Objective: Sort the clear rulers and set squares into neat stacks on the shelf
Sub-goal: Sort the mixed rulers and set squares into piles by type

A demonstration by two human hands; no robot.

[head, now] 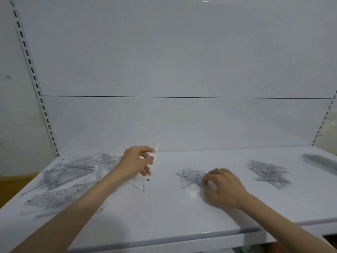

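Left hand (135,161) is pinching one clear set square (141,184) between thumb and fingertips. The piece is tilted up: top tip is against the back panel (182,70) in view, lower corner down near the shelf (164,216), touching or not I can't tell. It sits between the unsorted pile (73,178) on the left and the small centre stack (190,177). Right hand (223,187) has curled fingertips on the near-right end of that centre stack. The thumb is hidden, so I can't say whether it's gripping or just pressing to steady it. Progress looks like midway at best. Three sorted groups exist: the centre stack, a set-square stack (268,173) well to the right, and a ruler stack (322,162) at far right. The left pile is the biggest of the lot, with rulers and set squares overlapping at all angles, so most of the work is left. The centre and right stacks look fanned rather than squared, so I expect tidying too. Visibility is poor: motion blur smears every group, so no counts, and I can't separate piece types inside the left pile. The ruler stack is cut by the frame edge. My left forearm covers the pile's right side. Clear plastic on white makes the edges barely readable.
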